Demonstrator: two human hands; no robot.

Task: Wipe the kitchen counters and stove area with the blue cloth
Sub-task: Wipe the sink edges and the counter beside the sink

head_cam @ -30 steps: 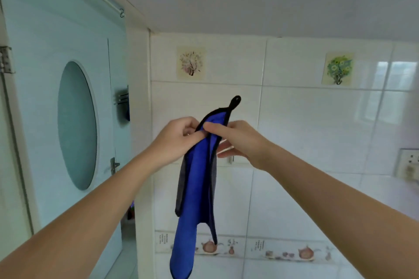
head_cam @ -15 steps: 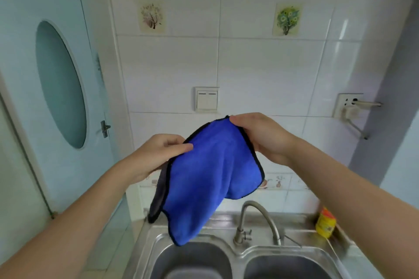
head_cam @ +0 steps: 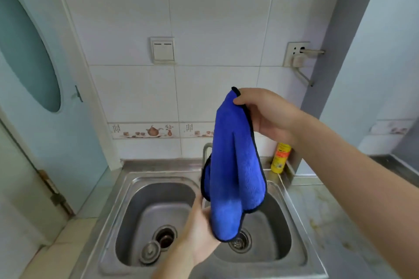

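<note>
The blue cloth, edged in black, hangs lengthwise over the double steel sink. My right hand pinches its top corner at about chest height. My left hand is low, against the cloth's bottom end above the divider between the two basins. Its fingers lie behind the fabric and are blurred, so whether they grip the cloth does not show. The marbled counter runs to the right of the sink, under my right forearm.
A faucet stands behind the cloth. A yellow bottle sits at the sink's back right corner. A loose drain plug lies in the left basin. A pale blue door is at the left; a plugged socket is on the tiled wall.
My view has tilted down from the wall to the sink. My left hand let go of the cloth's top edge and dropped to its lower end; the cloth now hangs from my right hand.
</note>
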